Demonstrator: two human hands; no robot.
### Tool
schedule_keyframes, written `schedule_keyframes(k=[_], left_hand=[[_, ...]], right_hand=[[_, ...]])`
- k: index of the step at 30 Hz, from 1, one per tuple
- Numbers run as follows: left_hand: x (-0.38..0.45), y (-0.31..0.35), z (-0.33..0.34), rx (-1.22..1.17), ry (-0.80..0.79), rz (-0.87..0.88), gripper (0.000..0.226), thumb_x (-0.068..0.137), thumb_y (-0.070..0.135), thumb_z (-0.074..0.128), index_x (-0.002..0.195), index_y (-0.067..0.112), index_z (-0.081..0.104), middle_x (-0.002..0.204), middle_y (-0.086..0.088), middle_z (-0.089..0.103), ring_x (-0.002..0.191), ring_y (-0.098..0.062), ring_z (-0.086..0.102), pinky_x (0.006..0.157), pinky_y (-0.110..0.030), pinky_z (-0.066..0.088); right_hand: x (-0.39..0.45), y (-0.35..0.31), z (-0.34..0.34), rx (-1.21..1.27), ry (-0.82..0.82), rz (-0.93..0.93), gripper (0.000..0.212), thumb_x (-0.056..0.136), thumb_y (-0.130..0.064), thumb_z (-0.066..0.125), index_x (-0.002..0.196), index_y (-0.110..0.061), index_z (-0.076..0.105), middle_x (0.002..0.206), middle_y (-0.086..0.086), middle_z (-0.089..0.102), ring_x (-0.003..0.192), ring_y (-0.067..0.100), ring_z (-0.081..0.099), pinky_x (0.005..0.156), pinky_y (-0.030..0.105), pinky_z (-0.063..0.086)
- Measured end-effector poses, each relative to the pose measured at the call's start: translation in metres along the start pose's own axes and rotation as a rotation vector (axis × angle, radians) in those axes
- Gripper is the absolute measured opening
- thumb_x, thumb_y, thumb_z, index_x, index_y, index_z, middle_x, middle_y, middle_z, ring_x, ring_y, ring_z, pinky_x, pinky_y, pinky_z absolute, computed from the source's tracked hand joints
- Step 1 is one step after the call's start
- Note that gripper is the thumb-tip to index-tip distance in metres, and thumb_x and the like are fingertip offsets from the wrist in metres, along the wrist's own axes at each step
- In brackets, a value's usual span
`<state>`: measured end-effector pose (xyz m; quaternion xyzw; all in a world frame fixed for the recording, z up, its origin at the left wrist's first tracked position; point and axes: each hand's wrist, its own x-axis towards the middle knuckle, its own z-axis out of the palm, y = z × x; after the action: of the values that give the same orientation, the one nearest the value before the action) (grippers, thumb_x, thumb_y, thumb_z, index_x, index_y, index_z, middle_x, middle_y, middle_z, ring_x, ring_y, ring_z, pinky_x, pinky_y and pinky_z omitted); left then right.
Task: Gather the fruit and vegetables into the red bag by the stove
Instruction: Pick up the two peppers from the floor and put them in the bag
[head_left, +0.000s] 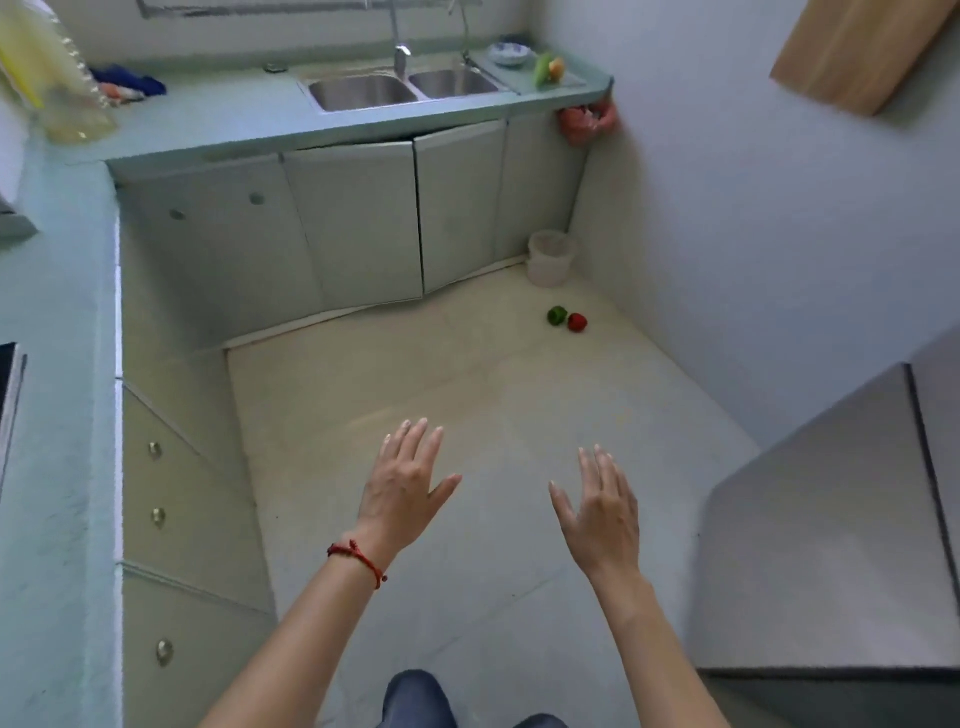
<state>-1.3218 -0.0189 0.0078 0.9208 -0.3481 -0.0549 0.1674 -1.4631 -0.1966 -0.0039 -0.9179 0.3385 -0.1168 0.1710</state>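
Seen from the head camera, a person stands in a narrow kitchen with both hands raised over the pale floor (493, 374). The left hand (402, 486), a red cord at its wrist, and the right hand (602, 506) are both empty, fingers straight and spread, holding nothing.

Two small pieces of produce lie on the floor well ahead of the hands: a green pepper (557, 315) and a red pepper (577, 322), touching or nearly so, near a white bucket (550, 257) in the corner. More produce, a green vegetable (542, 70) and an orange fruit (556, 66), sits on the tabletop (234, 124) to the right of the double sink (405, 89), just beside a small patterned bowl (510, 53). A reddish plastic bag (587, 120) hangs under the tabletop's right end (whether it is the bag named in the task cannot be told; the stove appears only as a dark edge at far left).

Gathering appears not yet begun. The sensible next step is likely to walk forward and crouch to the floor pair, taking one pepper in each hand, curling the fingers fully around the rounded bodies so neither rolls toward the wall. Collecting the pieces by the sink would reasonably follow.
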Motion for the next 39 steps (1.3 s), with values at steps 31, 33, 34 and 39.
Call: schedule_keyframes(k=[31,33,34,39], left_hand=[[0.297,0.018,0.041,-0.026,-0.078,0.166,0.070,0.082,0.054,0.031,0.127,0.004,0.050,0.131,-0.022,0.053,0.125,-0.041,0.045,0.103,-0.053,0.037],[0.333,0.027,0.042,-0.018,-0.081,0.159,0.069,0.082,0.053,0.033,0.128,0.004,0.050,0.132,-0.022,0.052,0.126,-0.040,0.044,0.103,-0.052,0.037],[0.351,0.032,0.043,-0.015,-0.076,0.157,0.069,0.082,0.053,0.034,0.127,0.004,0.050,0.132,-0.021,0.052,0.126,-0.040,0.044,0.103,-0.052,0.037],[0.430,0.052,0.045,-0.010,-0.072,0.148,0.072,0.081,0.055,0.030,0.128,0.005,0.049,0.131,-0.021,0.053,0.126,-0.039,0.044,0.104,-0.051,0.036]], right_hand=[[0.257,0.047,0.024,0.065,-0.043,0.177,0.061,0.091,-0.039,0.048,0.143,-0.012,0.028,0.152,0.009,0.026,0.142,0.021,0.019,0.114,0.031,0.017],[0.294,0.057,0.020,0.067,-0.051,0.169,0.061,0.091,-0.039,0.047,0.143,-0.012,0.027,0.152,0.009,0.025,0.142,0.021,0.019,0.114,0.031,0.016],[0.311,0.062,0.018,0.068,-0.053,0.164,0.061,0.092,-0.039,0.047,0.143,-0.012,0.027,0.152,0.009,0.025,0.142,0.021,0.019,0.114,0.030,0.016],[0.394,0.085,0.011,0.047,-0.062,0.174,0.061,0.091,-0.039,0.048,0.142,-0.012,0.028,0.152,0.010,0.025,0.142,0.022,0.019,0.113,0.032,0.017]])
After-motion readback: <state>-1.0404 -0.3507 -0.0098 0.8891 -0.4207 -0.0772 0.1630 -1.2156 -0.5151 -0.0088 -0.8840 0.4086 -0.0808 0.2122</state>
